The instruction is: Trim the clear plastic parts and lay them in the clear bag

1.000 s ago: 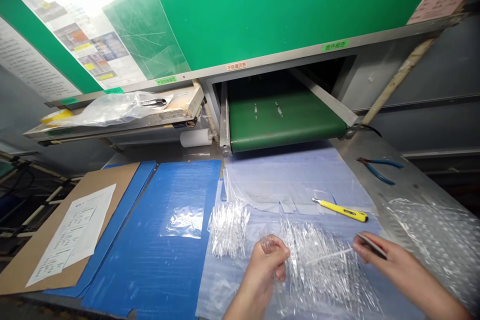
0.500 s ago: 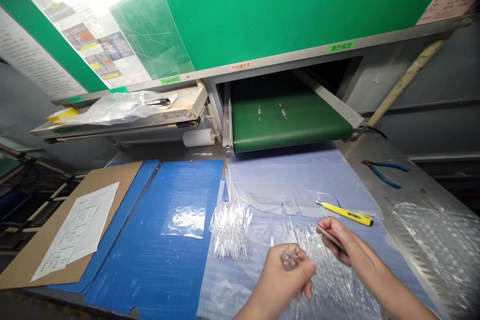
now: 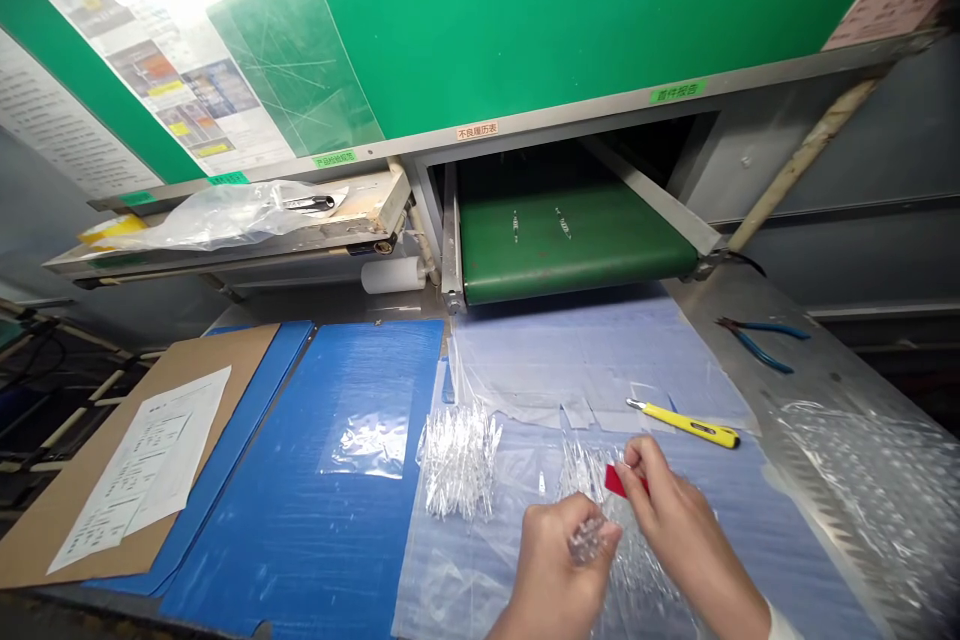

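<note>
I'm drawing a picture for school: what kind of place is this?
Probably a factory workstation: there's a green conveyor belt, a pile of small clear pieces and a yellow cutter.

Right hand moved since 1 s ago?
Yes. The right hand went leftward, judged against the resting yellow knife: from near its handle end to below its blade end.

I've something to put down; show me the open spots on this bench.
Open: the blue board, below the plastic bag, right of the cardboard; the sheet between conveyor and yellow knife. Crowded: around left hand and right hand, over the clear pieces.
</note>
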Motion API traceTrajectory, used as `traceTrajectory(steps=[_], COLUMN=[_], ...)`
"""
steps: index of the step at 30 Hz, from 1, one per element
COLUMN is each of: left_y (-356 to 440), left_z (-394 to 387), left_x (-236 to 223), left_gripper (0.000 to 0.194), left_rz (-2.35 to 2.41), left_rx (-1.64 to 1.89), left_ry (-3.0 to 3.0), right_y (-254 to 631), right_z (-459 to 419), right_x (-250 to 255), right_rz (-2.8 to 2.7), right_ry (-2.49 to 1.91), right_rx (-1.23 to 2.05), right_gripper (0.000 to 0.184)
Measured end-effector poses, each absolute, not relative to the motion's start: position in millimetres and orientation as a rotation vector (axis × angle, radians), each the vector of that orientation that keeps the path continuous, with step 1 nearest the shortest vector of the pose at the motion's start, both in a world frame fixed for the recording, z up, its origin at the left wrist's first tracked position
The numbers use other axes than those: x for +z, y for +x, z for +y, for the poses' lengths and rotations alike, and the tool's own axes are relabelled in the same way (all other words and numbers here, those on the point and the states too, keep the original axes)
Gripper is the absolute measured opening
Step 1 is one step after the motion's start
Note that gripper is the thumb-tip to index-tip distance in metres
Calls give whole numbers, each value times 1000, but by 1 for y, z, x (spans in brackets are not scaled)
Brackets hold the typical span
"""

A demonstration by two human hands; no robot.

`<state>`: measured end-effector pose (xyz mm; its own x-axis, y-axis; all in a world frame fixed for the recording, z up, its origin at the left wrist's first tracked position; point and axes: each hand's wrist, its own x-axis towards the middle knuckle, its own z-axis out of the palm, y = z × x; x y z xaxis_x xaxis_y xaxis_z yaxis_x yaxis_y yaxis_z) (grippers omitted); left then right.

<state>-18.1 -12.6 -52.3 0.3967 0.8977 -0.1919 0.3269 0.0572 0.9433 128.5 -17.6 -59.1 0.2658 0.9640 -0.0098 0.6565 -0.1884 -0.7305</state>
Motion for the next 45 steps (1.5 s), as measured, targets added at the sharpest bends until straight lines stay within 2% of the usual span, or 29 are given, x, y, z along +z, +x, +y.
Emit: traceTrajectory(steps=[5,10,16,22,27,34,38,42,45], left_y=[-18,-21,-17,-20,-30,-27,-17,-8,-7], left_z=[-14,-13,-6,-5,-8,-7,-4,-2,-2], left_x=[-55,-50,-64,-80,-74,-78,-76,-60,-50], left_gripper=[33,37,39,38,36,27,31,46,43], left_rz=[1139,1143,970,937,890,852,933,901,924], left_rx=[599,692,666,628,563,547,672,689,686], left_ry=[1512,1392,797,343,116,173,503,871,920], right_y=[118,127,189,180,162,185,178,144,126], right_z=[-20,-27,-11,16,30,32,23,7,-3], right_x=[-63,-88,-96,-101,-111,-93,-65,-46,-43], right_rz=[-1415,-1488,-1254,-1482,-1615,-1540,-1418,-1273,-1091], right_ry=[-1917,-1961,-2191,-2147,-2045,-1912,-1925,-1714,-1556], right_rx=[577,587,605,684,789,899,874,1099,1300], right_gripper=[18,21,43,27,22,27,32,33,35])
